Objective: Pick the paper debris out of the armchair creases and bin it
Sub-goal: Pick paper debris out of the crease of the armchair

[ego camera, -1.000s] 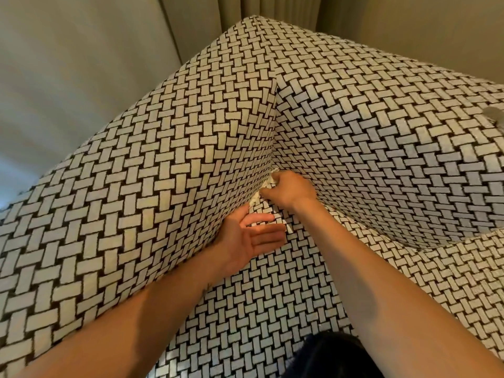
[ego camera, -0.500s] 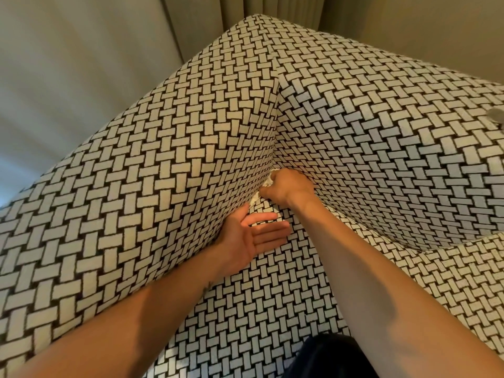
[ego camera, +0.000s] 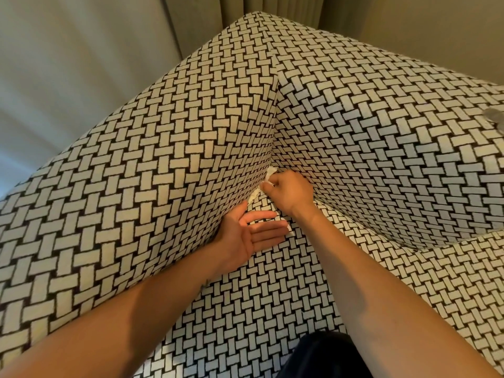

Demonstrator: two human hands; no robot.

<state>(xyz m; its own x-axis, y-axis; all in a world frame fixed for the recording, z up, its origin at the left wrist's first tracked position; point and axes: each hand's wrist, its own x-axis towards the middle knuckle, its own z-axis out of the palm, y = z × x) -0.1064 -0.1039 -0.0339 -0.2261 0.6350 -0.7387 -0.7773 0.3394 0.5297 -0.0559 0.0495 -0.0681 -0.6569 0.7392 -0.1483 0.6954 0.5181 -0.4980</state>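
Observation:
The armchair [ego camera: 163, 170] is covered in black-and-white woven-pattern fabric. White paper debris [ego camera: 268, 175] pokes out of the crease where the left arm, the back and the seat meet. My right hand [ego camera: 289, 190] has its fingers curled at that corner and pinches the paper. A further strip of paper [ego camera: 253, 196] shows lower in the same crease. My left hand [ego camera: 251, 233] lies palm up with straight fingers on the seat, its edge against the left arm, just below the right hand. No bin is in view.
A pale wall and a beige curtain [ego camera: 245, 6] stand behind the chair. A small grey object [ego camera: 495, 115] rests on the top of the chair's back at the far right. Dark clothing [ego camera: 321, 356] shows at the bottom edge.
Both hands stay almost still in the corner. The paper shows slightly more above my right hand's fingers than a second ago.

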